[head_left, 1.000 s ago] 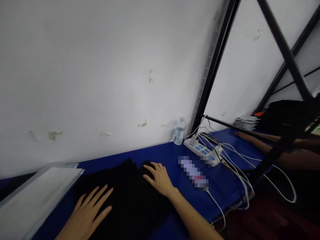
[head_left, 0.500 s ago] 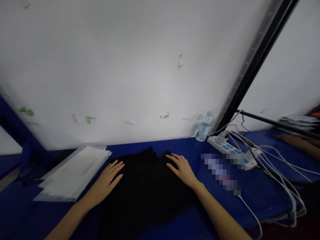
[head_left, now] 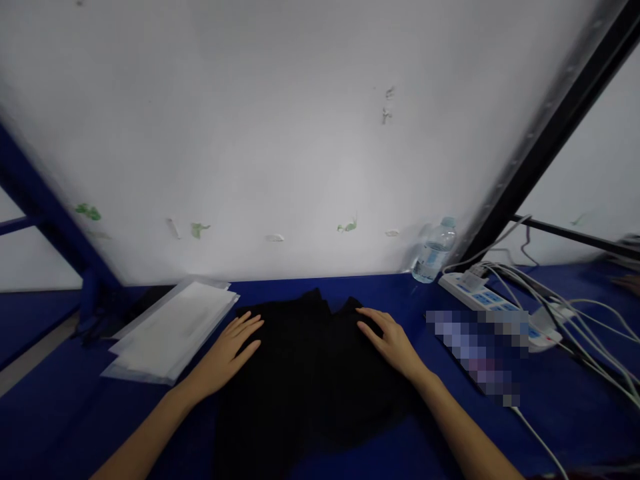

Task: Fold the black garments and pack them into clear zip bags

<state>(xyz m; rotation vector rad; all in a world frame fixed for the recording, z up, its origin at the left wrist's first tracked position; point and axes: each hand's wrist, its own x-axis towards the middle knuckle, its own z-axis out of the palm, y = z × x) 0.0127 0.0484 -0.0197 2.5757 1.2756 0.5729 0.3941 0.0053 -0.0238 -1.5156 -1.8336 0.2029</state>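
Observation:
A black cloth or garment (head_left: 300, 373) lies spread on the blue table (head_left: 380, 453), its far edge uneven with raised corners. My left hand (head_left: 227, 357) rests palm down on its left edge, fingers apart and pointing to the upper right. On the upper right part of the cloth lies my right hand (head_left: 393, 340), with fingers stretched out flat and the thumb apart. Neither hand grips anything. The lower end of the cloth runs out of view at the bottom.
Left of the cloth is a stack of translucent plastic bags (head_left: 170, 333). On the right are a water bottle (head_left: 435, 252), a white power strip (head_left: 480, 297) with cables, and a pixelated device (head_left: 470, 353). A white wall (head_left: 280, 147) stands behind. Another person's hand (head_left: 627, 283) shows at far right.
The view has shifted left, so everything sits farther right in the picture. Both my hands remain flat on the black cloth. Less of the other person's arm shows.

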